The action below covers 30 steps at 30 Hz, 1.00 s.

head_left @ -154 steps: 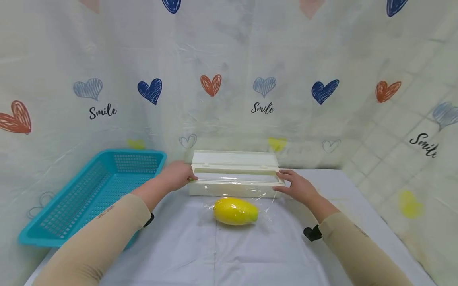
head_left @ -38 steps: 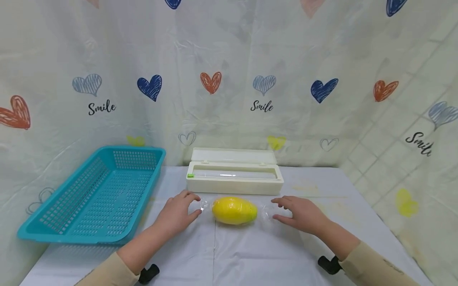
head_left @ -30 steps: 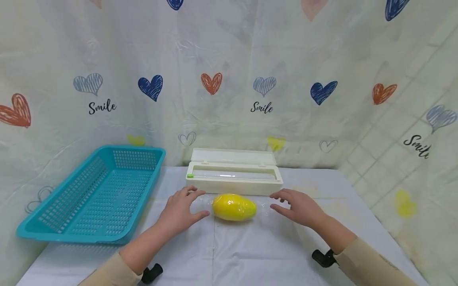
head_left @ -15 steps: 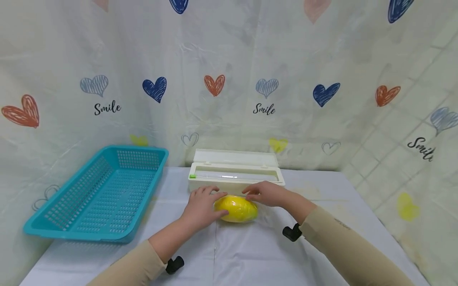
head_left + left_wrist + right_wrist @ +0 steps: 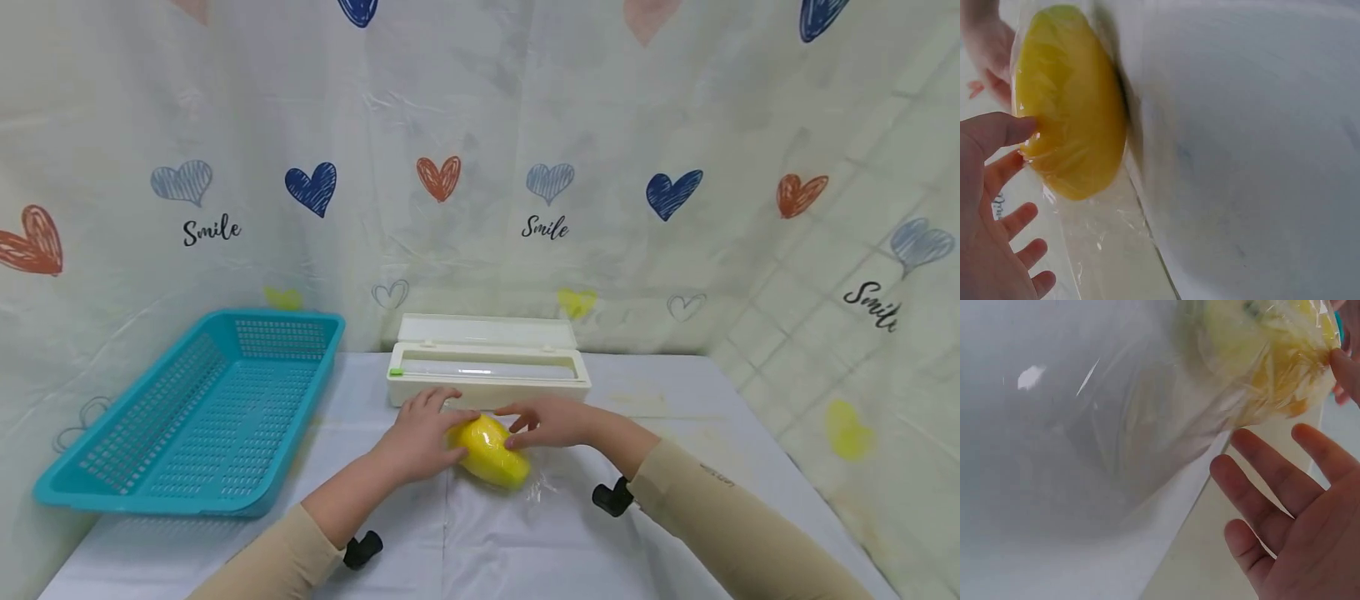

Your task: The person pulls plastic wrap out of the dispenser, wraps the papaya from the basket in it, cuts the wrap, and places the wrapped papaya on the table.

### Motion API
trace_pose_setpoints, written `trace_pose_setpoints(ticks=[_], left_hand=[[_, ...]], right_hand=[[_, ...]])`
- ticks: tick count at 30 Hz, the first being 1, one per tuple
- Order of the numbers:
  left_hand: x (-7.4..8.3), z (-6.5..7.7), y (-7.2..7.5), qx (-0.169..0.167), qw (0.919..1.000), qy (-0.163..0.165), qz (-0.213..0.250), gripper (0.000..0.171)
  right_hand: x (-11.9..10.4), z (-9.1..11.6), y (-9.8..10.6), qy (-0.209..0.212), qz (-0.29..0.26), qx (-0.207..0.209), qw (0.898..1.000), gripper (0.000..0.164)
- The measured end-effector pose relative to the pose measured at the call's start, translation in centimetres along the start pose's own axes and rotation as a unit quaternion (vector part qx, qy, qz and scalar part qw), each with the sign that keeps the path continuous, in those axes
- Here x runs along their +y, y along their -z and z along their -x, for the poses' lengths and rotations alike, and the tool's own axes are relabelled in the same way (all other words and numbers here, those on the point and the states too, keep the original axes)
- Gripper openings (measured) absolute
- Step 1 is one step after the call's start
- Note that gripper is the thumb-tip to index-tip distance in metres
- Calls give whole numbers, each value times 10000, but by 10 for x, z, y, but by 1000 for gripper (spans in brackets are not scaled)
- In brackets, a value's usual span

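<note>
A yellow papaya point(image 5: 487, 457) with a greenish end lies slantwise in the head view, wrapped in clear cling film point(image 5: 542, 486) whose loose end trails to its right. My left hand point(image 5: 422, 439) holds its left end, thumb on the near side. In the left wrist view the thumb and forefinger pinch the wrapped papaya point(image 5: 1075, 106) while the other fingers spread apart. My right hand point(image 5: 557, 422) has its thumb on the papaya and its fingers over the far side. In the right wrist view, loose film point(image 5: 1147, 431) hangs out from the fruit beside the fingers point(image 5: 1275, 475).
Just behind the hands stands a white cling film dispenser point(image 5: 540, 392) with its lid point(image 5: 487, 331) up, a roll inside and a green slider at its left. A turquoise basket point(image 5: 161, 504) sits at the left on the white-covered table point(image 5: 645, 542). A printed curtain point(image 5: 480, 100) backs the table.
Both hands have left the dispenser and moved in to the papaya. Its right end has swung toward me from lying crosswise, and the film is no longer stretched from the dispenser.
</note>
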<state>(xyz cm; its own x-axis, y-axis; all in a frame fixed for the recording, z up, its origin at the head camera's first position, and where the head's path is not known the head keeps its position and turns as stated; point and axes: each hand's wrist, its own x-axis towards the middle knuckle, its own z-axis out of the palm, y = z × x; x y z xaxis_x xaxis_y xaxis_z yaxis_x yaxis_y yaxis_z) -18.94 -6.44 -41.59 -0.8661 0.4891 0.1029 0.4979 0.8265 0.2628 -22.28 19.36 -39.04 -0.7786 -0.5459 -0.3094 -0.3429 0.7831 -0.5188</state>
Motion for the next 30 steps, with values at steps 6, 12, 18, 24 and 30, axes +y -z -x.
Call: trace_pose_setpoints(ticks=[6,12,18,24,30], left_hand=[[0,12,2,172,9995,278,44,51],[7,30,3,-86,9941,813,716,54],[7,30,-1,-588,9820,919,1543,63],[9,24,3,-749,9788,822,1718,63],[10,22,6,-751,9809,618,1685,62]], right_hand=[[-12,5,-13,-1,-126,13,9999,70],[-14,12,-21,8,-569,97,9983,71],[-20,17,-31,-150,-1055,453,9933,66],[-34,25,-48,-840,-1112,897,9862,67],[-39,32,-59,-1154,-1176,1121,9799,70]])
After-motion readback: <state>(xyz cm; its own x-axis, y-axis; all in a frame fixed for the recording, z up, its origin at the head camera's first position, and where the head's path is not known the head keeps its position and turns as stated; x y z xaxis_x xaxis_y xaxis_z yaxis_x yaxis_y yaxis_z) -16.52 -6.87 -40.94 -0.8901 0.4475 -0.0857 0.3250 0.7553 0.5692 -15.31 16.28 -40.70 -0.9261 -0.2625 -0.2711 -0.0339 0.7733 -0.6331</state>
